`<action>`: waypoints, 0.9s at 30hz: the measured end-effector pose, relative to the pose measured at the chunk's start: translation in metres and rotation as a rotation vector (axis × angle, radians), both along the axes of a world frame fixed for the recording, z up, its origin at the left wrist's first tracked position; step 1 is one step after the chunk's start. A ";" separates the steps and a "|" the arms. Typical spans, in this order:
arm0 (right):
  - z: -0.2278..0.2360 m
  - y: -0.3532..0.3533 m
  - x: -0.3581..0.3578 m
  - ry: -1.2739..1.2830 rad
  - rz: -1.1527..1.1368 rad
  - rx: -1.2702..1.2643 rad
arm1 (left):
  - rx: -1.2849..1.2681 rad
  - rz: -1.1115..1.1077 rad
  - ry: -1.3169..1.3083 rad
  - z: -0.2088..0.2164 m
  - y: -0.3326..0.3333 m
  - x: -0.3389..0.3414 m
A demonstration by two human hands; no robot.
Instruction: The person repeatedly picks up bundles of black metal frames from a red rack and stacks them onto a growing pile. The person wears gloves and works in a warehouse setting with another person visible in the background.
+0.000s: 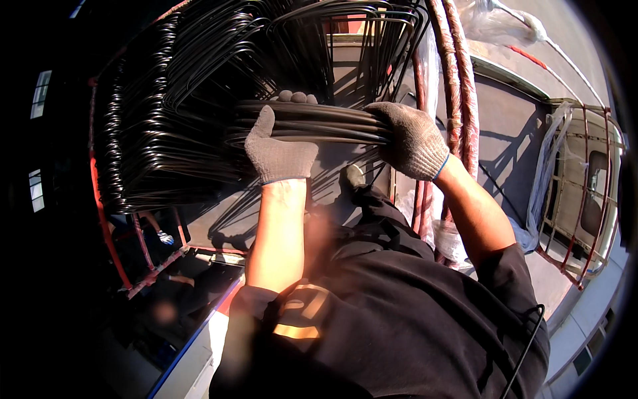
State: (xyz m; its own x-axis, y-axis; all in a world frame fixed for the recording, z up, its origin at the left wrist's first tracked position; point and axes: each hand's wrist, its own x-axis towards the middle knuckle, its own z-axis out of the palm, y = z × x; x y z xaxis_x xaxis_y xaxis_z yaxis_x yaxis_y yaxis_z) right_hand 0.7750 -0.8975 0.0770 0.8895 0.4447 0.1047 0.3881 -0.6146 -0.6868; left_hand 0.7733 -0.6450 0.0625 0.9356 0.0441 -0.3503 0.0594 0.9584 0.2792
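Both my hands wear grey knitted gloves and grip one bundle of bent black metal rods [332, 125], held roughly level in front of me. My left hand [282, 149] cups it from below, with the thumb on the near side and the fingertips showing over the far side. Around the right end of the same bundle, my right hand [411, 136] is closed, knuckles up. To the left and beyond lies a large stack of similar bent rods [156, 113], close to my left hand. Where the bundle's left end stops is hard to tell against this stack.
Red rails [100, 189] edge the truck bed at left. Long plastic-wrapped pipes [470, 100] run along my right side. Farther right are loose clear plastic [546, 153] and a barred frame [585, 199] by a pale cab. Another person [166, 319] is below at left.
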 end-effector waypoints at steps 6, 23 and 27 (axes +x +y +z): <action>-0.009 -0.025 0.073 -0.048 -0.032 0.011 | -0.081 0.008 0.020 -0.015 -0.026 0.078; -0.148 -0.094 0.234 -0.398 -0.194 -0.030 | -0.030 -0.111 0.097 -0.142 -0.102 0.226; -0.150 -0.084 0.259 -0.378 -0.315 -0.086 | 0.160 -0.212 0.183 -0.139 -0.101 0.222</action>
